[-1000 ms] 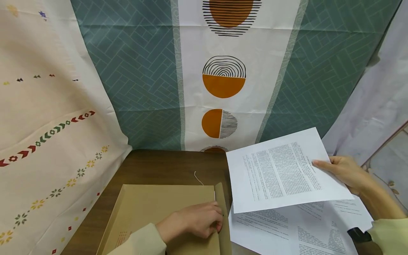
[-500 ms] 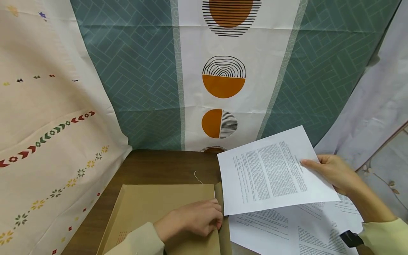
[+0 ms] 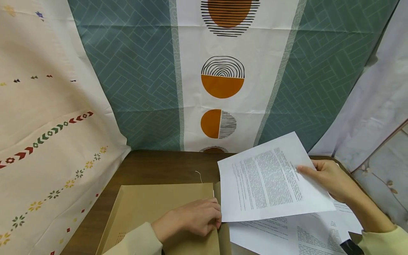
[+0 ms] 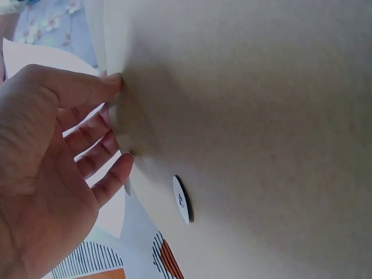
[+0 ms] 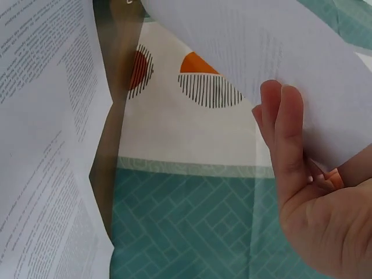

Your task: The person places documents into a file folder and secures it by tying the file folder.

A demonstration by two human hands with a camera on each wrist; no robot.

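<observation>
A brown kraft document envelope [image 3: 162, 200] lies at the lower middle of the head view, its flap [image 3: 225, 237] raised along the right side. My left hand [image 3: 192, 217] pinches the edge near that flap between thumb and fingers. A round button [image 4: 181, 199] shows on the cardboard in the left wrist view. My right hand [image 3: 329, 182] holds a printed sheet of paper [image 3: 258, 187] by its right side, thumb on top. The sheet's left edge is at the envelope's opening; whether it has entered cannot be seen.
More printed sheets [image 3: 280, 232] lie under the held one, right of the envelope. A thin white string [image 3: 200, 176] sticks out behind the envelope. Brown table [image 3: 159, 166] meets a hanging green and white cloth [image 3: 146, 88] at the back.
My right hand has carried the printed sheet leftward to the envelope's side, then slightly down. My left hand keeps its grip on the envelope, almost unmoved.
</observation>
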